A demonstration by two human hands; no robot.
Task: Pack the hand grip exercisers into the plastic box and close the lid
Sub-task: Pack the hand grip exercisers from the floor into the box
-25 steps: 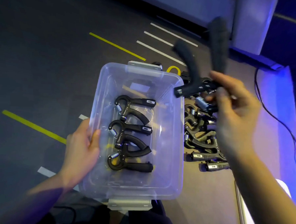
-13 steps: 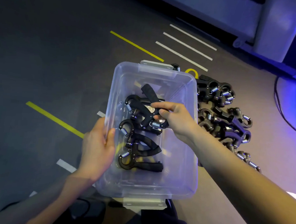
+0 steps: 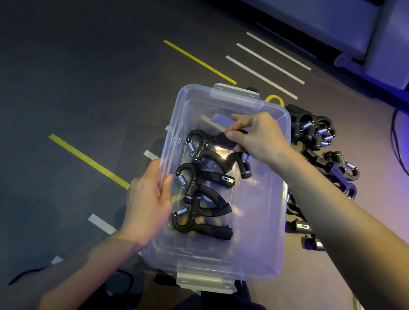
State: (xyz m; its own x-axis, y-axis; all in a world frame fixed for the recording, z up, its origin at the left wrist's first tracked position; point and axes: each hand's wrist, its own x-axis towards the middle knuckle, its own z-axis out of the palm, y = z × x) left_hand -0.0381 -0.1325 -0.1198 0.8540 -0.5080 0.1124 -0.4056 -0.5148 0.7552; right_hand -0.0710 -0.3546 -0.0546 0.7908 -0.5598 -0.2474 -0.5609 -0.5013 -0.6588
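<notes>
Reaching down into the plastic box (image 3: 219,262), the right hand (image 3: 259,136) has carried the fourth exerciser (image 3: 236,156) from above the loose pile (image 3: 322,156) to the box's far end, where it now lies partly across the farthest of three exercisers (image 3: 204,192) already lined along the box floor. Its fingers are curled around one handle, so the piece looks placed but not yet let go. The left hand (image 3: 149,199) grips the box's left wall, thumb hooked over the rim, steadying it as before. That makes four exercisers in the box; right of the box the heap on the floor holds several more, too tangled to count. No lid is visible, and two grey latches sit at the box's ends, so packing seems well short of done.
</notes>
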